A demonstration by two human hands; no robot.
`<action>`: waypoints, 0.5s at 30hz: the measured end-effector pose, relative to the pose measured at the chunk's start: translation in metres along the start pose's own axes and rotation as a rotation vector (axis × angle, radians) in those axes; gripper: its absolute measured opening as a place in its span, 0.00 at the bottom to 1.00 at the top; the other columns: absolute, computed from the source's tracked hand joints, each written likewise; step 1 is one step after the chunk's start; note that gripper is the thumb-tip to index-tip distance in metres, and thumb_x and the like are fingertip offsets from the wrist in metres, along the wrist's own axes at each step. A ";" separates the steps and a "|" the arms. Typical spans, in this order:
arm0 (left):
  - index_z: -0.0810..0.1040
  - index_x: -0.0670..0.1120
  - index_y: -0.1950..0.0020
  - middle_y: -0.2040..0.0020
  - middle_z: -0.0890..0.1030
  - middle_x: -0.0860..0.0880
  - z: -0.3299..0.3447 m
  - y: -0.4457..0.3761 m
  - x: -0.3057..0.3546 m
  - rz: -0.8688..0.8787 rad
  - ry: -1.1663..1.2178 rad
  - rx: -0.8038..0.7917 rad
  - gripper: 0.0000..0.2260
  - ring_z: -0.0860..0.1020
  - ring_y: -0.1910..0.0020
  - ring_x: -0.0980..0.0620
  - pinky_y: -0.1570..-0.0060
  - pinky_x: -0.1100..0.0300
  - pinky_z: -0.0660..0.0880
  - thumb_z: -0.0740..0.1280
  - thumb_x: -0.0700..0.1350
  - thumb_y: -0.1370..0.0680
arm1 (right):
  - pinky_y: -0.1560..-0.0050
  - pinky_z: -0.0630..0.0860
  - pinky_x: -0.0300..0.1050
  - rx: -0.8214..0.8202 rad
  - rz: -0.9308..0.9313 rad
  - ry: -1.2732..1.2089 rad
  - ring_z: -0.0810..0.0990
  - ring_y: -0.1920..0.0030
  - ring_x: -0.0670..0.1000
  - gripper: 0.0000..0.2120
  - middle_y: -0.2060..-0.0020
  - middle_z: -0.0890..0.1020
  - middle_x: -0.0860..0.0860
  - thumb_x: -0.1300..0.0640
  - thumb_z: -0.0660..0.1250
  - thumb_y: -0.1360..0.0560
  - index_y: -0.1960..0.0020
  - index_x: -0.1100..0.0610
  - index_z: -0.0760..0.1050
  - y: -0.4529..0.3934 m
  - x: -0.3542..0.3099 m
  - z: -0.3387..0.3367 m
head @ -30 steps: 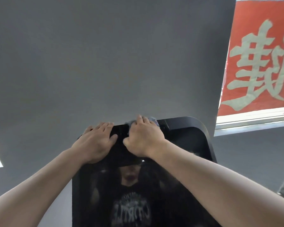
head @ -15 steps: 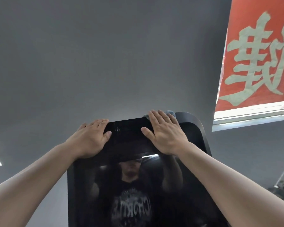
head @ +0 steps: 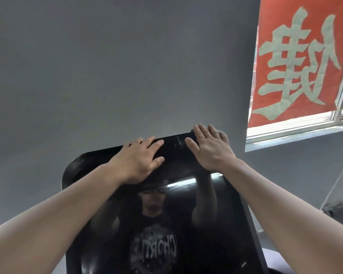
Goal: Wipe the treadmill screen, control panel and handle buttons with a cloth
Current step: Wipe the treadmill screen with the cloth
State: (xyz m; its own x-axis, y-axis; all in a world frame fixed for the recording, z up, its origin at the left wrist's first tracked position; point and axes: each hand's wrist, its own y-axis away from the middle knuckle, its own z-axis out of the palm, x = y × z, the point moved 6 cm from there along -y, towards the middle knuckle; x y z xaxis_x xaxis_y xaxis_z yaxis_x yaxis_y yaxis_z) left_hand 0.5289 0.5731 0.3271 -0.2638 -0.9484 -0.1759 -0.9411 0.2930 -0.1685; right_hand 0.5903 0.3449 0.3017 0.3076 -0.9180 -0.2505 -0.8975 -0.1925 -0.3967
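The treadmill's black glossy screen (head: 216, 224) fills the lower middle of the head view and tilts away from me. It mirrors a person in a dark printed shirt. My left hand (head: 139, 159) lies flat on the screen's top edge near the middle, fingers straight. My right hand (head: 208, 149) lies flat at the top right corner, fingers spread and reaching over the edge. The cloth is hidden under my right hand. The control panel and handle buttons are out of view.
A plain grey wall (head: 117, 66) stands behind the screen. At the upper right a red banner (head: 301, 56) with pale characters hangs over a bright window (head: 297, 131). A thin cable (head: 333, 186) runs down at the right.
My right hand slid to the right along the screen's top edge, from the middle to the right corner, and flattened out. My left hand stayed on the top edge, and the blue cloth no longer shows.
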 end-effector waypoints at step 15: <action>0.48 0.56 0.14 0.14 0.55 0.47 0.012 -0.027 0.027 -0.019 -0.062 0.073 0.25 0.57 0.17 0.39 0.24 0.34 0.60 0.49 0.53 0.12 | 0.17 0.42 0.46 -0.032 0.248 -0.282 0.36 0.17 0.46 0.43 0.17 0.33 0.47 0.30 0.48 0.18 0.18 0.48 0.28 0.170 0.075 0.083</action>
State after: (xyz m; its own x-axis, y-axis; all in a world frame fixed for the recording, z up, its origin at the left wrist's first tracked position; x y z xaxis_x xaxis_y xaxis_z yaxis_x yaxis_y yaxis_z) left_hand 0.5493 0.5407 0.3156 -0.2307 -0.9452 -0.2310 -0.9272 0.2855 -0.2423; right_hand 0.4867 0.2722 0.1417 0.1502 -0.8076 -0.5703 -0.9638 0.0089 -0.2664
